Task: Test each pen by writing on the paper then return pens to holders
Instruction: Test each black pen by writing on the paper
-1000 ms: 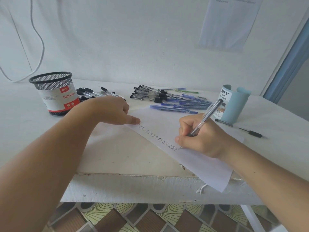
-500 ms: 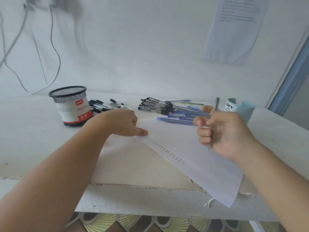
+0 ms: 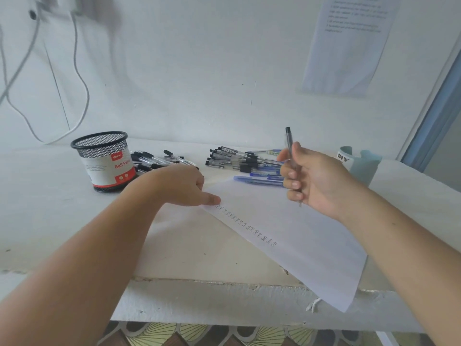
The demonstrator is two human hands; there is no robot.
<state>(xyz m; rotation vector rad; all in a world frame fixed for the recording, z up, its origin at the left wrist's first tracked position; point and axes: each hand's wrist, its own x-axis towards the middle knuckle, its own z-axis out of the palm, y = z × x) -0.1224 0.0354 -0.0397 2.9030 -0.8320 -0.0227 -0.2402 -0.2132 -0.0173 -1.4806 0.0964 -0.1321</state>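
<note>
My right hand (image 3: 314, 181) is raised above the white paper (image 3: 294, 236) and grips a clear pen with a black cap (image 3: 288, 138), held nearly upright. My left hand (image 3: 182, 186) rests on the paper's upper left corner, thumb pressing it down. A slanted column of small written marks (image 3: 247, 226) runs down the sheet. A black mesh pen holder (image 3: 106, 161) stands at the left. A light blue holder (image 3: 359, 166) stands at the right, partly hidden by my right hand. Black pens (image 3: 159, 162) and a pile of black and blue pens (image 3: 239, 162) lie behind the paper.
The paper overhangs the white table's chipped front edge (image 3: 224, 283). White cables (image 3: 79, 78) hang on the wall at the left. A printed sheet (image 3: 349, 43) is stuck on the wall at the upper right. Patterned floor tiles (image 3: 199, 335) show below.
My right hand lifted the pen off the paper and turned it upright, palm toward me. The view tilted upward. My left hand stayed on the paper's corner.
</note>
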